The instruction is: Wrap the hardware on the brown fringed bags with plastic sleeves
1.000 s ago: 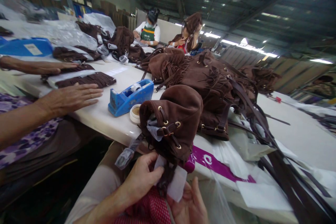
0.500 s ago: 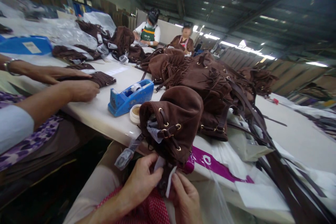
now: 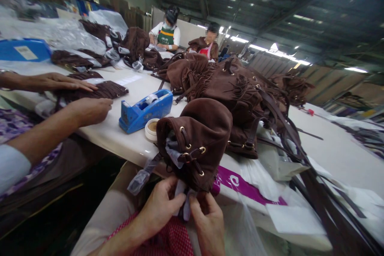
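Note:
A brown suede drawstring bag with gold eyelets rests on the table's near edge, its mouth turned toward me. Below it, my left hand pinches a whitish wrapping strip between thumb and fingers. Close by on the right, my right hand is closed on the other side of the pale wrapping, at a dark strap under the bag. The strap is mostly hidden by my fingers. A plastic-wrapped strap end hangs from the bag's left side.
A blue tape dispenser and a tape roll stand left of the bag. More brown fringed bags pile up behind. Purple plastic lies at right. A co-worker's hands are at left over a fringed piece; two people sit across.
My right hand has moved up and inward toward the bag, and the white strip's upright edge has folded down. The co-worker's nearer hand has come off the fringed piece a little.

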`<state>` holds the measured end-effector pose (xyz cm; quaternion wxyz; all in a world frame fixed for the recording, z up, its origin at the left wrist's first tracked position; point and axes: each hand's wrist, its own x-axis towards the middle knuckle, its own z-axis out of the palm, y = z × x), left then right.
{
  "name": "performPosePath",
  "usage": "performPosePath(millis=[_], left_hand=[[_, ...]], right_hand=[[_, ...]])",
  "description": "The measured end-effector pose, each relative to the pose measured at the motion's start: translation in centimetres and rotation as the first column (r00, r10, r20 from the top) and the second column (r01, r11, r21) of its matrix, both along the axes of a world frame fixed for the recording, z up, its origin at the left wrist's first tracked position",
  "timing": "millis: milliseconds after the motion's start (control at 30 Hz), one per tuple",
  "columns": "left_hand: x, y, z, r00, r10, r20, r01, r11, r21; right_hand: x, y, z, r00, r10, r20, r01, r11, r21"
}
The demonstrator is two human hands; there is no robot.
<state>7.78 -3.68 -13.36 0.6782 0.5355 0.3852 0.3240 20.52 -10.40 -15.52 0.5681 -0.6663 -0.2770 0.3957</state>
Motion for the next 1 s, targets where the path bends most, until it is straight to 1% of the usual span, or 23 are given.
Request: performPosePath(millis=[33,100,133,200,267,367,400,467,533,600,667,767,900,1000], left_hand=[[-0.1,0.1,0.1,0.999,-0.017,0.048,0.019,0.999,-0.034],[-0.4,0.2,0.4,0.982,-0.06,0.181,0.089,0.984,-0.157],[-0.5,0.3,0.6,0.961,-0.073,0.266,0.138,0.962,-0.237],[-0.5,0.4,0.9,0.915,-0.054,0.399,0.222,0.894,-0.389],[-0.3,0.4,0.8,0.897,0.004,0.443,0.235,0.843,-0.484],[0.4,0.2,0.1,0.908,0.09,0.41,0.17,0.814,-0.555],[0.6,0.1,-0.3,0.908,0.1,0.407,0.165,0.809,-0.565],[0.9,0.1,-0.8,0.905,0.073,0.419,0.189,0.813,-0.551],[1.1,0.1,-1.0,0.899,0.026,0.438,0.225,0.83,-0.511],[1.3,0.2,-1.1,0.902,0.005,0.433,0.226,0.846,-0.482],[1.4,0.2,-1.2,0.916,0.016,0.401,0.196,0.853,-0.483],[1.5,0.2,-1.4,0.932,0.042,0.361,0.158,0.848,-0.506],[1.7,0.0,-1.9,0.937,0.096,0.337,0.102,0.846,-0.523],[1.8,-0.3,-2.3,0.93,0.149,0.336,0.052,0.851,-0.523]], right_hand=[[0.1,0.1,0.2,1.0,-0.018,-0.009,0.018,1.0,0.0],[0.3,0.3,0.5,0.999,-0.019,-0.044,0.02,1.0,0.016],[0.5,0.3,0.8,0.998,-0.003,-0.067,0.005,1.0,0.031],[0.7,0.4,1.2,0.993,0.037,-0.112,-0.031,0.998,0.059],[0.9,0.4,1.6,0.986,0.065,-0.154,-0.054,0.996,0.075],[0.8,0.4,1.4,0.975,0.08,-0.209,-0.068,0.996,0.066],[0.8,0.4,1.2,0.972,0.075,-0.222,-0.063,0.996,0.062],[0.8,0.3,0.6,0.972,0.05,-0.228,-0.036,0.997,0.063],[0.7,0.3,0.0,0.981,0.017,-0.192,-0.002,0.997,0.078],[0.7,0.3,-0.5,0.99,0.004,-0.143,0.008,0.996,0.09],[0.6,0.4,-0.8,0.994,-0.008,-0.113,0.02,0.994,0.104],[0.7,0.4,-1.3,0.996,-0.033,-0.085,0.044,0.991,0.123],[1.3,0.5,-1.8,0.995,0.024,-0.093,-0.016,0.996,0.082],[1.4,0.3,-1.7,0.993,0.04,-0.111,-0.033,0.997,0.066]])
